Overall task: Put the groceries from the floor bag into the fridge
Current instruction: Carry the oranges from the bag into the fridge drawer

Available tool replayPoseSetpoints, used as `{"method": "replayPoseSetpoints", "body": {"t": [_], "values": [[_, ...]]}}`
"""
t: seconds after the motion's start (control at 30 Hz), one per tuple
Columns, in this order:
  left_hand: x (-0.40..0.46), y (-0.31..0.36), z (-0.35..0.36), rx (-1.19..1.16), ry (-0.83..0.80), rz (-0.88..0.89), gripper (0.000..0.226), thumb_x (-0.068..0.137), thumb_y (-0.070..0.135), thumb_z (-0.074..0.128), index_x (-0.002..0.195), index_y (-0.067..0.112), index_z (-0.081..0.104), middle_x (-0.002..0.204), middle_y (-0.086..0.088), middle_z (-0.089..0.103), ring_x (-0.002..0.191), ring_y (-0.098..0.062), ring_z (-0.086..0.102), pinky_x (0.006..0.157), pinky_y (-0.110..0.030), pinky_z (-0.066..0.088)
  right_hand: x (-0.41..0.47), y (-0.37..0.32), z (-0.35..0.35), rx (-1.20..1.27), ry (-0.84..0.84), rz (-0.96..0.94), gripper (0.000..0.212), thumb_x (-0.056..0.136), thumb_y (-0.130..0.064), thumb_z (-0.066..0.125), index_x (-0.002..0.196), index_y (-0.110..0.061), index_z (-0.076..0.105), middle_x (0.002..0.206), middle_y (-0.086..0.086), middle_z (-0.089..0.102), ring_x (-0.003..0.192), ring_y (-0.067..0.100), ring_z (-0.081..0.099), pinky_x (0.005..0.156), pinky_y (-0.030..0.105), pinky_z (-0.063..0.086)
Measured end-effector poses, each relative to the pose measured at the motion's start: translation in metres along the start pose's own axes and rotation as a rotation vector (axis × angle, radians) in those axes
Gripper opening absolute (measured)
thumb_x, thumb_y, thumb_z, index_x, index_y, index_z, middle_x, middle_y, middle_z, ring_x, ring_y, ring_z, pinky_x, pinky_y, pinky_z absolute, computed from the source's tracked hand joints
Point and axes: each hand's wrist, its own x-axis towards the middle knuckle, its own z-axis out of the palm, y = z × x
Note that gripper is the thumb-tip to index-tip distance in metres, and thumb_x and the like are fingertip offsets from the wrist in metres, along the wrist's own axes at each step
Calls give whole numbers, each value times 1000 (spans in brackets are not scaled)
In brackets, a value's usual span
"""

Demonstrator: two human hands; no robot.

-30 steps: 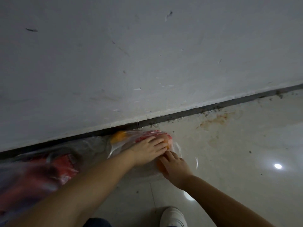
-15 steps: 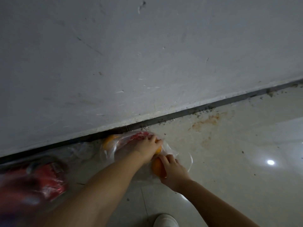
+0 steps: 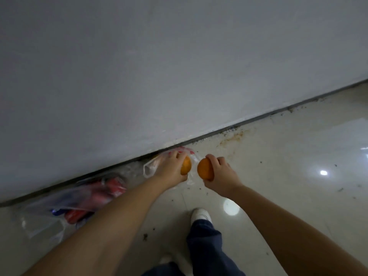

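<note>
Two oranges, one in each of your hands, sit just below the frame's centre. Your left hand (image 3: 171, 170) grasps the left orange (image 3: 186, 165) over a small clear bag (image 3: 151, 166) at the wall's (image 3: 159, 66) foot. Your right hand (image 3: 220, 174) clasps the right orange (image 3: 205, 169), just beside the first, above the floor (image 3: 288, 156). A larger clear bag (image 3: 65, 204) holding red items lies at lower left.
</note>
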Motion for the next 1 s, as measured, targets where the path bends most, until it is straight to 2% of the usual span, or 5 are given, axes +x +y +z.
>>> {"method": "replayPoseSetpoints", "body": {"t": [0.33, 0.57, 0.77, 0.9, 1.0], "values": [[-203, 118, -174, 12, 65, 171, 72, 80, 35, 67, 140, 23, 29, 134, -9, 37, 115, -30, 48, 92, -43, 48, -221, -102, -152, 59, 183, 95, 80, 81, -39, 67, 144, -28, 18, 140, 8, 33, 119, 30, 46, 91, 38, 47], [-319, 217, -215, 84, 44, 390, 70, 81, 38, 67, 139, 29, 28, 135, -2, 36, 115, -24, 49, 94, -39, 49, -373, -113, -204, 140, 391, 185, 80, 79, -41, 68, 142, -29, 21, 135, 7, 37, 116, 29, 48, 91, 38, 49], [-369, 341, -204, 159, 61, 640, 73, 79, 37, 69, 140, 26, 30, 136, -5, 37, 115, -25, 51, 95, -37, 48, -520, -60, -218, 205, 625, 393, 80, 78, -40, 69, 141, -33, 20, 134, 4, 36, 113, 27, 50, 85, 36, 51], [-426, 428, -157, 218, 10, 853, 72, 80, 35, 69, 139, 25, 31, 134, -6, 39, 114, -27, 51, 95, -40, 47, -641, -9, -196, 278, 767, 589, 79, 76, -40, 70, 139, -34, 22, 132, 4, 37, 106, 28, 53, 77, 34, 53], [-484, 486, -105, 237, -48, 986, 72, 80, 34, 70, 139, 25, 31, 134, -6, 39, 114, -27, 51, 95, -41, 49, -739, 24, -162, 300, 849, 726, 80, 76, -41, 69, 140, -33, 23, 133, 5, 38, 107, 27, 52, 81, 37, 52]]}}
